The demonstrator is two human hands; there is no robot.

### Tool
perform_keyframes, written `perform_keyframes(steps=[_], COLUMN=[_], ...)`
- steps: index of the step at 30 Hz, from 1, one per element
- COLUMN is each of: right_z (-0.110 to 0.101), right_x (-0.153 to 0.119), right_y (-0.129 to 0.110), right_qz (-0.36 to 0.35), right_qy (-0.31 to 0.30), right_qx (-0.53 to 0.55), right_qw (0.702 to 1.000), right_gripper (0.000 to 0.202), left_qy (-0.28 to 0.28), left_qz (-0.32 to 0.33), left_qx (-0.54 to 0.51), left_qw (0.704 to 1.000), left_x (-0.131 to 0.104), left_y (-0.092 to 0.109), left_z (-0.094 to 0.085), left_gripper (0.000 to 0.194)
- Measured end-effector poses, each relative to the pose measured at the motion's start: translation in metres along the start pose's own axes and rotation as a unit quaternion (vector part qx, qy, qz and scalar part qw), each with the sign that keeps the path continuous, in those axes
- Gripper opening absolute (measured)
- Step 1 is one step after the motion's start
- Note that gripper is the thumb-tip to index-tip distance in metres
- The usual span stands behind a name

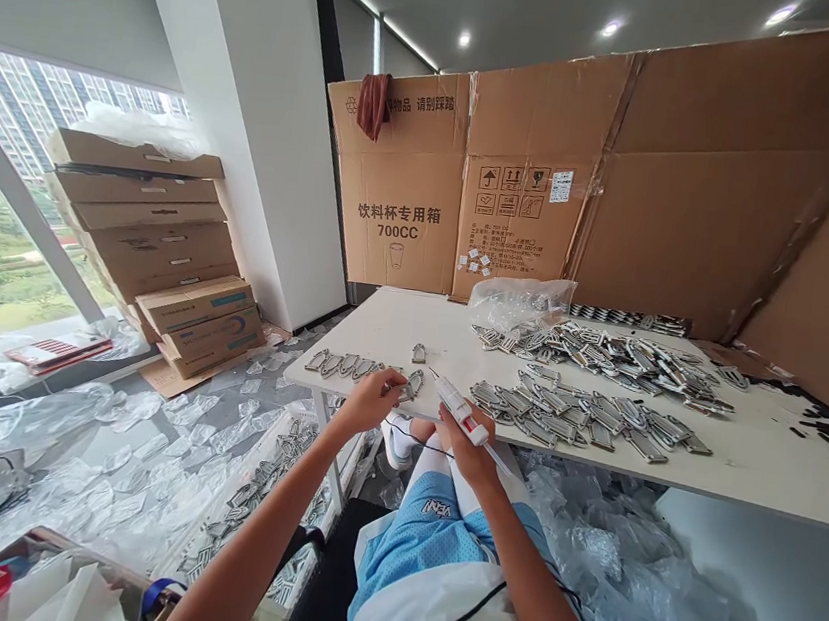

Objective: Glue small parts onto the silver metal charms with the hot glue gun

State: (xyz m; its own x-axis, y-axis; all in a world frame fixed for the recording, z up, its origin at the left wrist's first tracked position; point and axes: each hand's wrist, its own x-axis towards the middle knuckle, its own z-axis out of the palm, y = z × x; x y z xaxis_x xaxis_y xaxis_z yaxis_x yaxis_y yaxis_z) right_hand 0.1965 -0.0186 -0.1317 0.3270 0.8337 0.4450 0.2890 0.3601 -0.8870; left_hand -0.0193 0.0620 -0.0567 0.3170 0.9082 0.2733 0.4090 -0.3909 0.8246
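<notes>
Partly covered white tube [451, 399], gripped by right fingers [448, 436], left fingers [389, 378] at metal buckle [413, 388], their hold unclear

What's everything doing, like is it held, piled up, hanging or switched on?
Left hand, pinching a metal piece
Right hand, closed around a white tube
White tube, thin tip exposed
Metal heaps, piled up
Metal row, lined up
Plastic bag, crumpled
Left-side boxes, stacked
Red cloth, hanging
Ceiling lights, on
</notes>
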Motion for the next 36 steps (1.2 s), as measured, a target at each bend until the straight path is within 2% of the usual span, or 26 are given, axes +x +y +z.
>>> perform_keyframes(steps=[4,11,21,27,31,36], right_z=[-0.001,0.000,0.000,-0.001,-0.001,-0.001], right_x=[-0.001,0.000,0.001,0.001,0.001,0.000], right_y=[-0.005,-0.005,-0.004,-0.006,-0.007,-0.011], right_qz=[-0.005,-0.014,-0.021,-0.023,-0.019,-0.016], right_qy=[0.005,0.003,0.002,-0.003,-0.002,0.005], right_qx=[0.006,-0.010,-0.016,-0.016,-0.012,-0.007], right_qw=[1.000,1.000,1.000,1.000,1.000,1.000], right_gripper=[0.043,0.041,0.038,0.040,0.042,0.043], left_qy=[-0.017,-0.030,-0.023,-0.032,-0.002,0.060], left_qz=[0.024,0.045,0.093,0.137,0.166,0.149], left_qx=[0.043,0.038,0.034,0.156,0.212,0.248], left_qw=[0.999,0.998,0.995,0.978,0.963,0.955], left_x=[0.000,0.000,-0.004,-0.005,-0.006,-0.005], left_y=[-0.002,-0.003,-0.002,-0.007,-0.013,-0.018], left_z=[0.005,0.016,0.017,0.020,0.023,0.024], left_gripper=[0.026,0.026,0.036,0.035,0.037,0.034])
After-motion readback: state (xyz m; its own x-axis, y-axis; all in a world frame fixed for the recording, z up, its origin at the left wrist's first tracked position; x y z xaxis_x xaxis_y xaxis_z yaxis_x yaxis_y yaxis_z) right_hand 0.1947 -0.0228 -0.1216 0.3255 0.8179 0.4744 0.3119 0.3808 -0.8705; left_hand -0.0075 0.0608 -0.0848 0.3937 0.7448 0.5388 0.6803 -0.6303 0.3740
